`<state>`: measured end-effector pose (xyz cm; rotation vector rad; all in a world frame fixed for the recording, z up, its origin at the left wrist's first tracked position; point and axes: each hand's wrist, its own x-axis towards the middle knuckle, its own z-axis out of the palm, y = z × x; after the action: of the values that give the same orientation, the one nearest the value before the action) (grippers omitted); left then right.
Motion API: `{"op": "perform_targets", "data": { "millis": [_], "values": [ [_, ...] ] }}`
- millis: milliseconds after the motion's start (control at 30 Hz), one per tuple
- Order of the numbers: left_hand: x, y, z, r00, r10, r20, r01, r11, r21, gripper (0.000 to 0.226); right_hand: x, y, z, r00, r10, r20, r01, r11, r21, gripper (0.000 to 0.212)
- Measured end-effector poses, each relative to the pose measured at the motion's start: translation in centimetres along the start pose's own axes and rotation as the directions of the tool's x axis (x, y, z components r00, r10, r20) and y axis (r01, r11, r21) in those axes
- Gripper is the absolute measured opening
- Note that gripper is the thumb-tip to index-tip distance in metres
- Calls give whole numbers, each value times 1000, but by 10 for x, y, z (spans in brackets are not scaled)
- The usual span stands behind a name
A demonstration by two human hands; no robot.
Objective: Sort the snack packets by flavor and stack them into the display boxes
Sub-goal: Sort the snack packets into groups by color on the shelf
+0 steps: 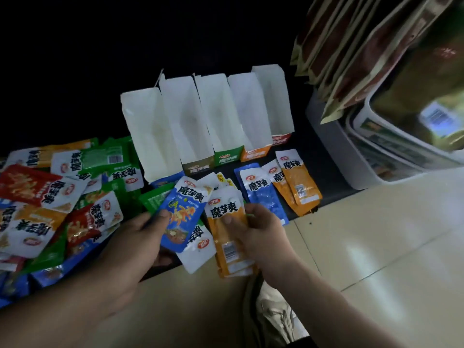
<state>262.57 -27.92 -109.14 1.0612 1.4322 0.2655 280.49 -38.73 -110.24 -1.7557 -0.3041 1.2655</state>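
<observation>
Left hand: pinching a blue packet by its side edge, label up.
Right hand: gripping a small stack of orange packets, thumb on top.
Stacking well: keeping orange edges squared, labels facing one way — blue staying apart.
Orange-fronted box: standing open beyond the right hand — ahead of the stack, not touching.
</observation>
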Motion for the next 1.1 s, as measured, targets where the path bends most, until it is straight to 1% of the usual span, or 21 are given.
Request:
{"op": "perform_targets", "data": {
  "millis": [100, 233, 333, 433, 500, 567, 633, 700, 767, 833, 967, 1033, 1100],
  "values": [
    [3, 8, 12, 999, 36, -35, -37, 999, -24, 27, 4, -3, -13, 1000, -23, -16, 24, 998, 64, 15],
    [4, 9, 30, 994, 50, -97, -58, 995, -86, 23, 11, -2, -32, 993, -33, -116, 50, 988, 147, 18],
    [4, 10, 43, 994, 74, -84, -80, 995, -62, 24, 16, 1, -43, 978, -31, -206, 67, 983, 170, 24],
    [5, 13, 57, 993, 108, -47, -109, 994, -23, 24, 19, 0, -50, 964, -11, -265, 60, 982, 180, 39],
    [8, 15, 64, 992, 119, -36, -120, 993, -11, 24, 24, -3, -60, 952, -19, -307, 69, 986, 153, 37],
    [9, 16, 70, 993, 102, -52, -105, 993, -47, 24, 30, -8, -76, 924, -73, -374, 114, 989, 90, 30],
    [9, 17, 74, 995, 83, -57, -87, 994, -70, 24, 38, -13, -96, 883, -168, -439, 164, 985, -47, 28],
    [9, 17, 79, 997, 73, -26, -74, 996, -44, 24, 48, -18, -112, 849, -255, -463, 203, 966, -159, 28],
    [8, 16, 84, 998, 57, 7, -56, 997, -44, 24, 57, -22, -121, 823, -311, -476, 219, 946, -240, 26],
    [6, 13, 89, 999, 30, 31, -28, 997, -73, 23, 67, -23, -123, 812, -340, -475, 184, 920, -346, 24],
    [0, 8, 92, 995, 14, 94, -6, 996, -88, 23, 86, -15, -121, 828, -345, -443, 78, 852, -518, 28],
    [-2, 8, 93, 992, 19, 126, -8, 996, -88, 23, 95, -10, -121, 827, -359, -432, 2, 771, -637, 35],
    [-3, 7, 93, 989, 35, 143, -24, 997, -78, 23, 95, -8, -121, 801, -401, -446, -100, 644, -758, 44]
  ]
}}
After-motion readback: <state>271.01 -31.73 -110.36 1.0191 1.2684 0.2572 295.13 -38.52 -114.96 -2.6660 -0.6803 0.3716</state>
